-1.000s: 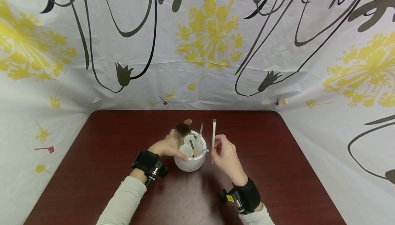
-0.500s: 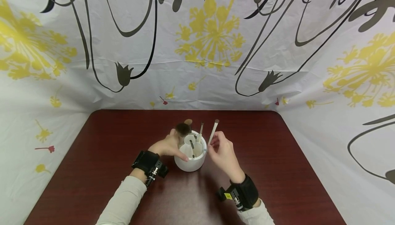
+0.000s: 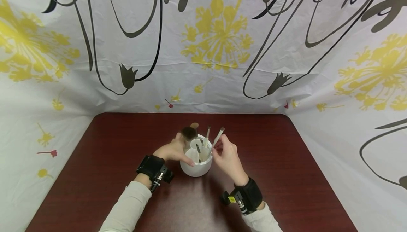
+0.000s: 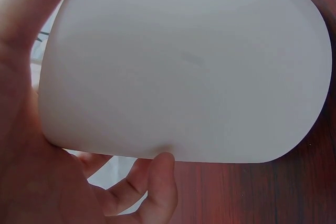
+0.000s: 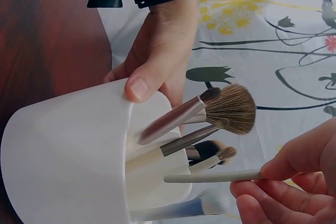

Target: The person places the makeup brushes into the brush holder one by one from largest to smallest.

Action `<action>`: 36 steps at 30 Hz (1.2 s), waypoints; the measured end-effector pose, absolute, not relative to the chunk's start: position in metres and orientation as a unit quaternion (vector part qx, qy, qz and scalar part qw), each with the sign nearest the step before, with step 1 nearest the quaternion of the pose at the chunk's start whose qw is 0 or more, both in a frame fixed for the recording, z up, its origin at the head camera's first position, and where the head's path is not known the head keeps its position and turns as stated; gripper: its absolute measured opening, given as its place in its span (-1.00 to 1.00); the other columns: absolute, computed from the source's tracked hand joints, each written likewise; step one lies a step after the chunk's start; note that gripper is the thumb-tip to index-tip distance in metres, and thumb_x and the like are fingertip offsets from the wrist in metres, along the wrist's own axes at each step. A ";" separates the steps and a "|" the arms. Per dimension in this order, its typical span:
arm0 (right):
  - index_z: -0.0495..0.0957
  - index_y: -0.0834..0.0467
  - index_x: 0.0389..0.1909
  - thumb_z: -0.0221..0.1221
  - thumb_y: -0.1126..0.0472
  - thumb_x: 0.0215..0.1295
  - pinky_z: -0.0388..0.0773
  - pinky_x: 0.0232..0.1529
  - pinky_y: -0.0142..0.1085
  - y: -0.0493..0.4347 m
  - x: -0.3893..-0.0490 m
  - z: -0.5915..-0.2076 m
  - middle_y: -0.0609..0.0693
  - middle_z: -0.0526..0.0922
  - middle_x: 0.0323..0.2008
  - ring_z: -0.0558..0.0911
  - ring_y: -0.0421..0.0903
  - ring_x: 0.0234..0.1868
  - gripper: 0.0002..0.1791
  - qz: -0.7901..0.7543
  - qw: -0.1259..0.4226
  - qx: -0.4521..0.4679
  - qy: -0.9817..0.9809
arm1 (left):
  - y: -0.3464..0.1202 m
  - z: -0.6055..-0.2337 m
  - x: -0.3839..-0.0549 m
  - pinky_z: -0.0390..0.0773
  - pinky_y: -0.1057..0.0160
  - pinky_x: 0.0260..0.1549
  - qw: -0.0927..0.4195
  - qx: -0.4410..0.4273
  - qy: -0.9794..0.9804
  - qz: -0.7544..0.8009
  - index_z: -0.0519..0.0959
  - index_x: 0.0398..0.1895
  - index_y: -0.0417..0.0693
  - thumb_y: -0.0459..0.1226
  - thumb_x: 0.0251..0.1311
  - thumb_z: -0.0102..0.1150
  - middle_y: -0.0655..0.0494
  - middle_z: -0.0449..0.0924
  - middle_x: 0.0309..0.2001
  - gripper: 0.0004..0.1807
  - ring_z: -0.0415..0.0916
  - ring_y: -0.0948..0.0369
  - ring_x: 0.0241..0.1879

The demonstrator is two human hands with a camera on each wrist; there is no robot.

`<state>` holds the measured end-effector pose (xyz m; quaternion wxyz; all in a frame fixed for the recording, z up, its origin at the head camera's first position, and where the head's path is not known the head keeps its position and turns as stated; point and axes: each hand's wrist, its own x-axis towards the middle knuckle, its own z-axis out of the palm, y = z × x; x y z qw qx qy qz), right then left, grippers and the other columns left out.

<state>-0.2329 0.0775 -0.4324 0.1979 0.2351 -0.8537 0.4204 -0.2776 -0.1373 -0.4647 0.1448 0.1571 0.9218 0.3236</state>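
Note:
My left hand (image 3: 171,152) grips a round white brush holder (image 3: 195,170) standing on the table, thumb at its near rim and fingers round the far side. Makeup brushes fill its compartments, among them a large fluffy brush (image 5: 232,109) and a blue-handled brush (image 5: 178,209). In my right hand (image 3: 228,157), thumb and fingers pinch a slim makeup brush with a white handle (image 5: 212,177), bristles up and tilted to the right. In the right wrist view its handle end is at the holder's opening. The left wrist view shows mostly the holder's smooth wall (image 4: 189,77).
The holder stands on a dark red-brown table (image 3: 127,129) with rounded far corners. Behind and beside the table hangs a white cloth (image 3: 178,80) with yellow and grey flower prints. Black camera bands (image 3: 249,197) wrap both wrists.
My right hand has moved left to the holder, and its brush has gone from upright to tilted, now over the holder's right rim. The left hand and the holder have stayed put.

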 end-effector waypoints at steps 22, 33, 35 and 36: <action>0.34 0.22 -0.34 0.19 0.53 -0.06 0.51 -0.49 -0.37 0.071 -0.238 -0.439 0.05 0.55 -0.47 0.57 -0.12 -0.45 -0.71 0.388 0.200 0.243 -0.867 | -0.137 -0.462 -0.277 0.34 -0.03 -0.04 0.147 0.158 0.922 0.322 0.21 0.25 -0.15 0.08 -0.56 0.51 -0.18 0.01 0.20 0.15 0.18 -0.12 0.07; 0.35 0.21 -0.36 0.19 0.52 -0.06 0.47 -0.52 -0.39 0.070 -0.239 -0.442 0.04 0.54 -0.49 0.53 -0.16 -0.49 -0.72 0.378 0.193 0.238 -0.873 | -0.138 -0.462 -0.276 0.33 -0.04 -0.03 0.147 0.156 0.921 0.325 0.20 0.26 -0.12 0.09 -0.56 0.51 -0.17 0.00 0.20 0.17 0.16 -0.12 0.10; 0.36 0.23 -0.35 0.19 0.52 -0.06 0.48 -0.52 -0.37 0.069 -0.239 -0.442 0.04 0.54 -0.49 0.53 -0.15 -0.49 -0.72 0.378 0.193 0.239 -0.873 | -0.137 -0.461 -0.276 0.33 -0.04 -0.03 0.146 0.154 0.921 0.326 0.21 0.25 -0.13 0.09 -0.57 0.51 -0.17 0.00 0.20 0.17 0.17 -0.12 0.09; 0.36 0.23 -0.34 0.19 0.52 -0.06 0.50 -0.51 -0.35 0.069 -0.239 -0.442 0.04 0.54 -0.49 0.54 -0.14 -0.49 -0.72 0.382 0.191 0.239 -0.872 | -0.137 -0.461 -0.277 0.33 -0.03 -0.03 0.146 0.153 0.922 0.326 0.21 0.25 -0.13 0.09 -0.57 0.51 -0.17 0.00 0.20 0.17 0.17 -0.13 0.09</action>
